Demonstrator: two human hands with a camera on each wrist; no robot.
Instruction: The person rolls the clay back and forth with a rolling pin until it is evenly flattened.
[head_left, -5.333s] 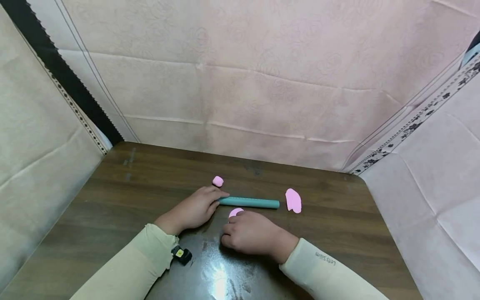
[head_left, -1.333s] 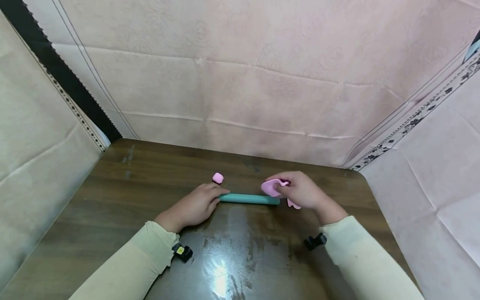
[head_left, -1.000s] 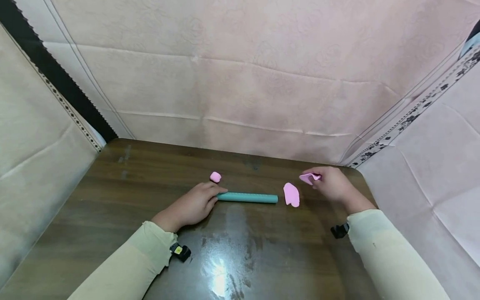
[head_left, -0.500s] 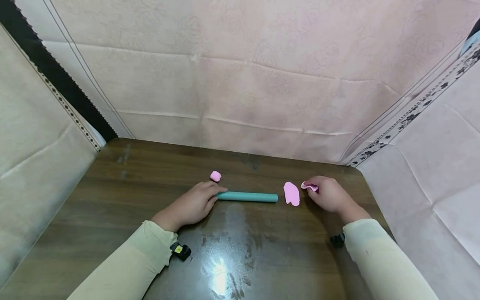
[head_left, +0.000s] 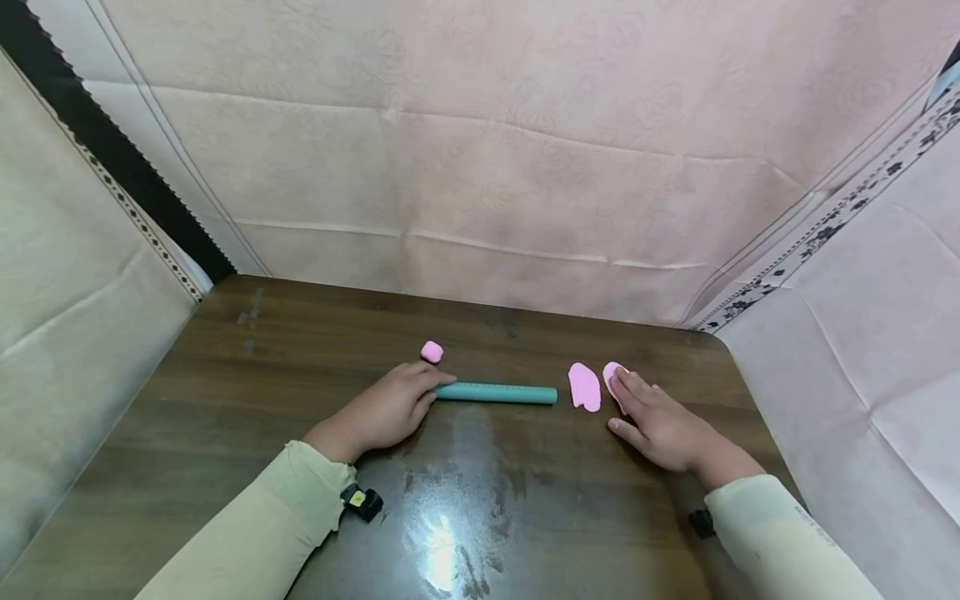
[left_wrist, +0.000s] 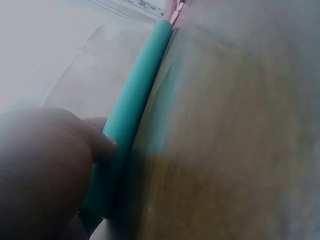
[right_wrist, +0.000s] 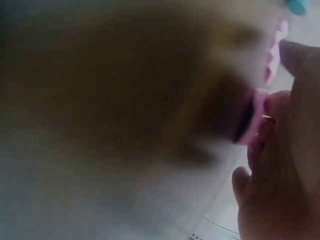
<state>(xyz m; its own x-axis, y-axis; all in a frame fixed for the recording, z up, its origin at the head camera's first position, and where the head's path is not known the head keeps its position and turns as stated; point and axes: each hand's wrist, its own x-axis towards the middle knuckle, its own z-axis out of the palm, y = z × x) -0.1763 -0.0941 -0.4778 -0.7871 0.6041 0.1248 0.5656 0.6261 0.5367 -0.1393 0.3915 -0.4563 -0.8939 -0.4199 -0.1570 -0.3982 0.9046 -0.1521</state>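
On the dark wooden table lies a teal clay rolling pin [head_left: 498,393], a smooth rod with small marks along its top. My left hand [head_left: 382,414] grips its left end; in the left wrist view the thumb [left_wrist: 102,145] lies against the rod. Off the rod's right end is a flattened pink clay piece [head_left: 584,387] with a notched lower edge. Just right of it sits a second flat pink clay piece [head_left: 611,375], partly hidden under my right hand [head_left: 667,425]. The right fingers are stretched out and touch that piece from above, the thumb spread to the side.
A small pink clay lump [head_left: 432,352] rests behind my left hand. Pale cloth walls [head_left: 465,192] enclose the table [head_left: 337,317] at the back and sides. A damp, shiny patch [head_left: 450,500] reflects light near the front.
My right hand has carried the pink clay piece from the front middle to the right of the notched piece, set it down and straightened its fingers over it. The left hand stays on the rolling pin.
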